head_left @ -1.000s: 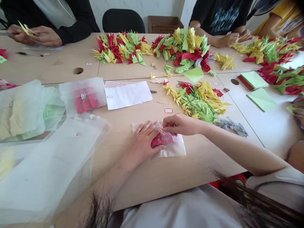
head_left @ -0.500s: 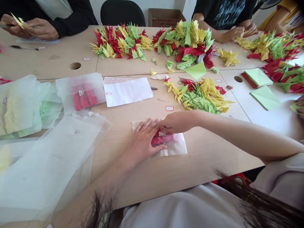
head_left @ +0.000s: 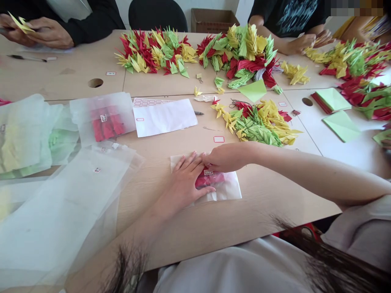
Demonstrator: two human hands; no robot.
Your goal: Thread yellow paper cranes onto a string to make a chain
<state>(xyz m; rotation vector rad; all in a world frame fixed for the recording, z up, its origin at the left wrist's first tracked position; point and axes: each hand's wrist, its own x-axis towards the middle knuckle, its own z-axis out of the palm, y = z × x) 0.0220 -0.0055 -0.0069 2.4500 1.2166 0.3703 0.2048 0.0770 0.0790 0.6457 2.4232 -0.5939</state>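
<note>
Wooden table [head_left: 146, 162] — left hand [head_left: 186, 179] flat, right hand [head_left: 221, 158] curled beside.

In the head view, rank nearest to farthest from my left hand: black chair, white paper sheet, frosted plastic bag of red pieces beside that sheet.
1. White sheet, ahead of your left hand.
2. Frosted bag, left of the sheet.
3. Black chair, across the table.

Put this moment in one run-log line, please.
left hand: spread on bag | right hand: fingertips near label | red pieces: inside bag | pen: at white sheet's edge
</note>
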